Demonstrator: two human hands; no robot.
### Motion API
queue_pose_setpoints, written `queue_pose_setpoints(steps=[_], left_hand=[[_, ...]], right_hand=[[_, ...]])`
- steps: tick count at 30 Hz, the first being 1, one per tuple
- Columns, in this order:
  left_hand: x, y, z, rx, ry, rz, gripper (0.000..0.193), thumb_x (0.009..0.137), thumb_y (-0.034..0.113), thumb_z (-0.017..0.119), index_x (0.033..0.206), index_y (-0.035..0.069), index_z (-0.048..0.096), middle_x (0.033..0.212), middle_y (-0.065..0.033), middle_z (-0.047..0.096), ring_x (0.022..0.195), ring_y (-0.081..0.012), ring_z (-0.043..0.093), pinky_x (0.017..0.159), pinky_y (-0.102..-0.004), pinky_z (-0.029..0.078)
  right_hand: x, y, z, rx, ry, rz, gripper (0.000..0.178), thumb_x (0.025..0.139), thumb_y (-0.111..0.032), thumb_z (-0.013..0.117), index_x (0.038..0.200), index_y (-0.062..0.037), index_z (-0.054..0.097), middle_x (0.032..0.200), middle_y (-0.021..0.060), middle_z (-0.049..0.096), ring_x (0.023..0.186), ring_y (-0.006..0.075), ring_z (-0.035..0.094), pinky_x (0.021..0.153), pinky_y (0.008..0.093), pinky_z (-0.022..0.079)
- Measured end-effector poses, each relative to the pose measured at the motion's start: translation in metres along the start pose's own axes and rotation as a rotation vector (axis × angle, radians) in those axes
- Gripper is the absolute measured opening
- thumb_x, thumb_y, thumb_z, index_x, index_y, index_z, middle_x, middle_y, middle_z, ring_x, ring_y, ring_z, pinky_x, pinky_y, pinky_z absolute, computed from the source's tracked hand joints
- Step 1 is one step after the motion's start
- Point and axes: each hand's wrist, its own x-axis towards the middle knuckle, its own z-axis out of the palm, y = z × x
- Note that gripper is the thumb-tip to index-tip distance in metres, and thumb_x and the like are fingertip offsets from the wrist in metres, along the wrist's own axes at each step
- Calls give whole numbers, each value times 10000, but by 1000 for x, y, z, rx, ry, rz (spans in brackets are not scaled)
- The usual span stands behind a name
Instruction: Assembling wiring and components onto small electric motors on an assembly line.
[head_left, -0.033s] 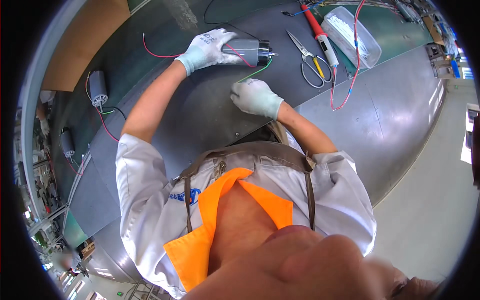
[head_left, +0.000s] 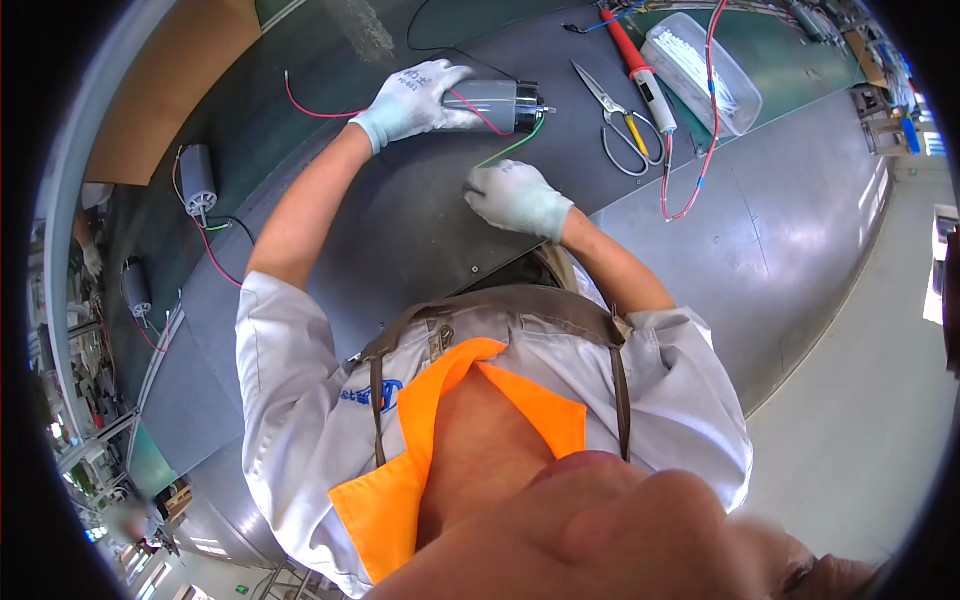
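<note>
A grey cylindrical motor (head_left: pixel 497 104) with a black end cap lies on its side on the dark worktop. My gloved left hand (head_left: pixel 415 100) is wrapped round its left end. A red wire (head_left: pixel 318 112) comes out past that hand and also loops over the motor's body. From the capped end, a green wire (head_left: pixel 513 143) curves down to my gloved right hand (head_left: pixel 515 197). That hand is closed at the near side of the motor, with the wire running to its curled fingers; the wire's tip is hidden.
Scissors (head_left: pixel 618 120) and a red-and-white soldering iron (head_left: pixel 648 90) lie to the right, beside a clear plastic box (head_left: pixel 705 75) of white pieces. Two more wired motors, one larger (head_left: pixel 197 180) and one smaller (head_left: pixel 135 287), are at the left. A cardboard sheet (head_left: pixel 165 90) stands behind.
My right hand has shifted very slightly to the right. The motor and my left hand stay in place.
</note>
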Motion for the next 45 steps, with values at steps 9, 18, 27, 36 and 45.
queue_pose_setpoints(steps=[9, 18, 27, 36, 45], left_hand=[[-86, 53, -2, 264, 158, 92, 873, 646, 357, 856, 1429, 185, 511, 1397, -135, 505, 1274, -354, 507, 989, -478, 469], [-143, 121, -35, 18, 70, -81, 546, 813, 289, 742, 1307, 110, 595, 1173, -83, 629, 1200, -298, 584, 848, -411, 541], [-41, 76, -34, -224, -277, 266, 961, 726, 367, 840, 1516, 104, 360, 1437, -176, 479, 1267, -377, 536, 1029, -439, 463], [-89, 73, -1, -1196, -50, -693, 791, 906, 390, 739, 1464, -50, 390, 1293, -160, 570, 1169, -261, 586, 1019, -332, 438], [-96, 54, -69, -1380, -274, -1076, 431, 942, 407, 655, 1149, 32, 607, 868, 12, 614, 675, -71, 556, 576, -235, 451]], right_hand=[[-124, 125, -89, 717, 581, 519, 210, 969, -191, 623, 989, -8, 723, 617, 27, 618, 442, 59, 503, 396, 231, 375], [-95, 66, -60, 776, -210, 346, 273, 971, -269, 655, 823, -43, 619, 655, 17, 650, 475, 65, 545, 428, 236, 426], [-80, 20, 18, 1418, 172, 506, 203, 946, -212, 665, 939, -9, 654, 741, 39, 664, 554, 113, 623, 459, 245, 471], [-3, 49, -2, 1233, 224, 474, 276, 958, -170, 625, 1136, 39, 649, 768, 56, 670, 555, 125, 626, 480, 269, 496], [1, 43, 10, 1168, 140, 298, 450, 937, -175, 622, 1353, -4, 592, 827, 52, 695, 606, 89, 618, 551, 274, 523]])
